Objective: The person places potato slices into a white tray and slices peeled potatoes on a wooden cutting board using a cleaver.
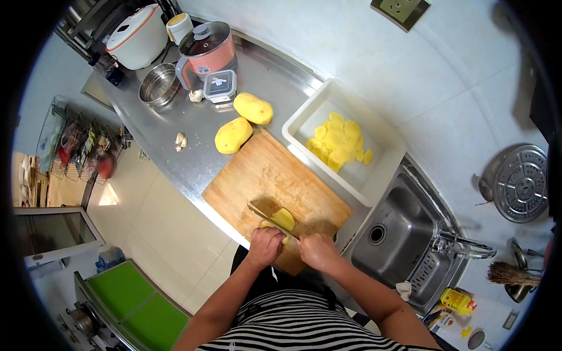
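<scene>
My right hand (319, 253) is wrapped round the handle of a kitchen knife (270, 219), whose blade points up and left over the wooden cutting board (257, 181). Close beside the blade, my left hand (266, 247) has its fingers curled on a peeled potato piece, mostly hidden by the hand and knife. Cut potato slices (284, 219) lie on the blade's far side. Two whole peeled potatoes (253, 109) (233, 135) sit on the counter by the board's upper left corner. A white plastic bin (380, 169) beyond the board holds several potato slices (339, 140).
Garlic cloves (181, 141), a steel bowl (159, 85), a lidded container (220, 85), a pink electric pot (206, 50) and a white rice cooker (137, 38) stand along the steel counter. At the right is a sink (392, 228) with a faucet (462, 243).
</scene>
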`<state>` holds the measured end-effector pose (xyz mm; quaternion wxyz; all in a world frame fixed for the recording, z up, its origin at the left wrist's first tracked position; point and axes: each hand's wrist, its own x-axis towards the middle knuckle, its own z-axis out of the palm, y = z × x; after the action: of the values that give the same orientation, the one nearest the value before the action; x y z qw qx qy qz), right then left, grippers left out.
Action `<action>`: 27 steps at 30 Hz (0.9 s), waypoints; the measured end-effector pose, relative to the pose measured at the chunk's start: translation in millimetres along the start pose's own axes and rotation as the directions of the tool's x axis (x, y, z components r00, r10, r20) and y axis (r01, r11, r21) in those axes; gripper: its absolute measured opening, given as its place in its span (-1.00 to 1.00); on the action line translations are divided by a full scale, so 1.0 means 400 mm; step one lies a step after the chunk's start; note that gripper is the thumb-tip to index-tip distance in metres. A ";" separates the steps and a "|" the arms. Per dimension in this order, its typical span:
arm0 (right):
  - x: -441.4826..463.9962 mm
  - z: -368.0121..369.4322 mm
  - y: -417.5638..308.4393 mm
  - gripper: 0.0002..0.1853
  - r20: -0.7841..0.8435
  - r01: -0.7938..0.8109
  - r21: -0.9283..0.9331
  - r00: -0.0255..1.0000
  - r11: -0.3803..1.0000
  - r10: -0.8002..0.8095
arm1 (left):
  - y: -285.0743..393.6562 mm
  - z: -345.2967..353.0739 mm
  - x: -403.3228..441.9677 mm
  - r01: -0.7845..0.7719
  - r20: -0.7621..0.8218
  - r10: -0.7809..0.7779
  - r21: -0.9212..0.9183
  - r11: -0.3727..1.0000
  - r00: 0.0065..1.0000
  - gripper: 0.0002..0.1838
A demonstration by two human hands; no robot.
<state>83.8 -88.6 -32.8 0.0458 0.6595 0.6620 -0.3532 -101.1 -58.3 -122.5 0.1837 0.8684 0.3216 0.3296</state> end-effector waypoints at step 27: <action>0.003 -0.033 -0.005 -0.81 0.094 0.041 0.045 0.995 0.998 -0.045 | 0.002 0.010 -0.010 0.016 -0.037 -0.014 0.031 0.999 0.999 -0.69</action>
<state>87.0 -80.3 -22.9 0.0552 0.6283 0.6655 -0.3993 -100.4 -62.1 -126.5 0.1668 0.8626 0.3365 0.3390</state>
